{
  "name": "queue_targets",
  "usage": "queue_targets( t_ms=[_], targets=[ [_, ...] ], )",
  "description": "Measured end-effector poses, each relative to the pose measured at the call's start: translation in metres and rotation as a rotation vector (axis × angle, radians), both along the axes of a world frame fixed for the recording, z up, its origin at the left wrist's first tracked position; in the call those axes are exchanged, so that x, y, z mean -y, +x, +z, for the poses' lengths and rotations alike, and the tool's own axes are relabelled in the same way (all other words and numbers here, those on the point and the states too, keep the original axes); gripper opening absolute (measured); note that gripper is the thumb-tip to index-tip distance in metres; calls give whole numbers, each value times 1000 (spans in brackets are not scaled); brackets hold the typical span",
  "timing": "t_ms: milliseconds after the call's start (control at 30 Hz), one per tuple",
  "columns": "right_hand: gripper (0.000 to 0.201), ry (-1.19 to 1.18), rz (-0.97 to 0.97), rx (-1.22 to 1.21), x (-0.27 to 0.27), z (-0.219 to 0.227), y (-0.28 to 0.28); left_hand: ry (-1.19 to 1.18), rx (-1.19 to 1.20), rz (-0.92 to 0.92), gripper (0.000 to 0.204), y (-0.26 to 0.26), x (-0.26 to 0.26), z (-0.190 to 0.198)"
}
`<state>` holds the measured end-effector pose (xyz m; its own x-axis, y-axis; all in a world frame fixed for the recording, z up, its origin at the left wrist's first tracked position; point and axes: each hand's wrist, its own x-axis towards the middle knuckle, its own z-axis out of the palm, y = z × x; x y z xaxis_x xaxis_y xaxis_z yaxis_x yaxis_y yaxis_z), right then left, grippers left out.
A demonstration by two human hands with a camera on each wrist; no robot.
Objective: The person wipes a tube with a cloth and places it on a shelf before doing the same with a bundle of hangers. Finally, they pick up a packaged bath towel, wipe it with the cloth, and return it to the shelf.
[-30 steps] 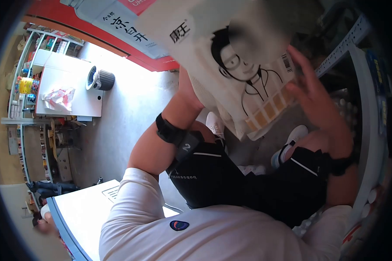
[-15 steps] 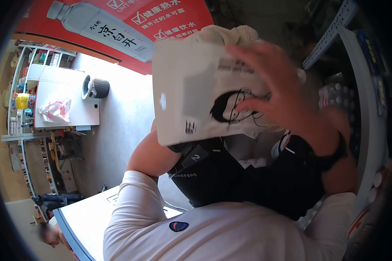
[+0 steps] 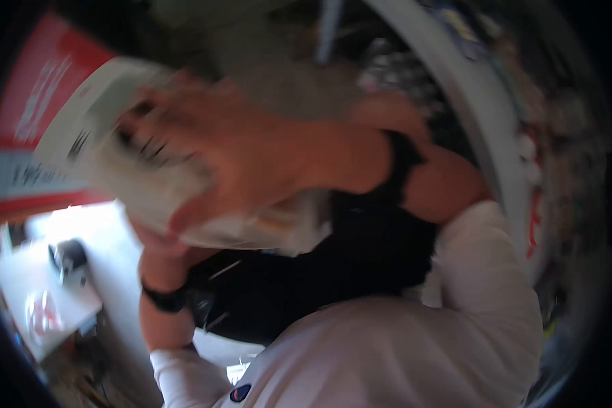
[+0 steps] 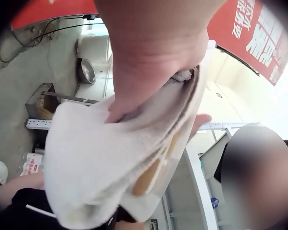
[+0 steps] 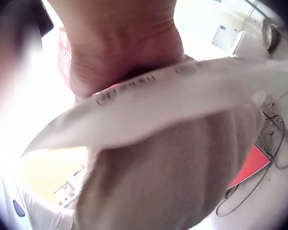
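Cream plastic, matt and printed, makes up the package [image 3: 143,194], which now stands tilted between the two hands, its drawn face largely covered by the right hand [image 3: 234,153]. Half a second ago that hand reached across the drawing from the near side; now it lies over more of the face, fingers seemingly spread rather than closed round anything, though blur softens them. Below the grip, the left hand [image 4: 144,72] presses its thumb into the pale knitted cloth [image 4: 98,153], clamping it with fingers hidden in the fold; the cloth lies just beside the package, touching it. Beyond the right hand, the red poster [image 3: 54,95] has swung far left, so part of the package's shift is probably the head turning. For the handling, this suggests the left hand bears the bundle while the right steadies or turns the package; which of these, I cannot tell.
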<state>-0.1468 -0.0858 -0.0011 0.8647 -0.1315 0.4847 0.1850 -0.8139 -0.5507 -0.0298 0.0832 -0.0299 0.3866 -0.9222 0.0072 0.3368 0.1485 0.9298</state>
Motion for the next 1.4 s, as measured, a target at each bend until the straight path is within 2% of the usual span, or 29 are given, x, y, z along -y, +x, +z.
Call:
queue_targets(
  t_ms=[33, 133, 300, 400, 433, 467, 500, 567, 600, 667, 700, 767, 800, 867, 933, 1000, 1133, 1233, 1300, 1333, 1400],
  targets=[
    [110, 23, 44, 48, -6, 0, -2, -10, -69, 6, 91, 3, 6, -5],
    [104, 22, 120, 160, -18, -5, -6, -22, -231, 7, 88, 5, 22, -15],
    [95, 165, 53, 324, -11, 11, -2, -17, -394, -41, 84, 6, 34, -19],
    [93, 183, 64, 382, 3, 13, -2, 6, -567, -72, 82, 2, 41, -23],
    [91, 181, 38, 371, 6, 12, -1, 11, -560, -88, 82, 1, 45, -26],
    [90, 180, 10, 361, 9, 11, 0, -68, -35, -153, 79, 12, 50, -36],
    [88, 183, -13, 350, 12, 9, 0, -161, 467, -98, 77, 23, 54, -47],
    [85, 108, -47, 354, 16, 11, -3, -191, 582, -59, 74, 14, 62, -40],
    [84, 75, -52, 360, 18, 12, -2, -126, 189, -29, 72, -14, 69, -17],
    [83, 19, -82, 370, 23, 15, -9, -114, 97, -31, 68, -14, 74, -11],
    [83, -4, -79, 377, 25, 17, -13, -156, 397, -69, 67, 4, 73, -27],
    [80, 58, -134, 422, 31, 18, -21, -133, 445, -92, 65, 1, 70, -23],
    [79, 274, -31, 523, 39, 12, -19, -122, 443, -126, 65, -7, 69, -18],
    [71, 737, 12, 581, 44, 16, -29, -120, 460, -186, 63, -23, 69, -9],
    [69, 1215, 97, 548, 55, 15, -39, -122, 481, -213, 61, -30, 70, -4],
    [67, 1505, 180, 471, 64, 10, -45, -131, 496, -196, 59, -34, 75, -1],
    [63, 1774, 265, 297, 57, -9, -40, -141, 503, -48, 56, -28, 89, 5],
    [61, 1857, 293, 176, 40, -15, -36, -103, 418, 223, 53, -13, 105, 16],
    [60, 1900, 318, 146, 40, -14, -35, -64, 263, 399, 52, 3, 121, 23],
    [59, 1924, 338, 154, 45, -12, -36, -59, 144, 430, 51, 11, 127, 24],
    [59, 1992, 397, 202, 67, -8, -35, -83, -163, 321, 49, 21, 133, 22]
  ],
)
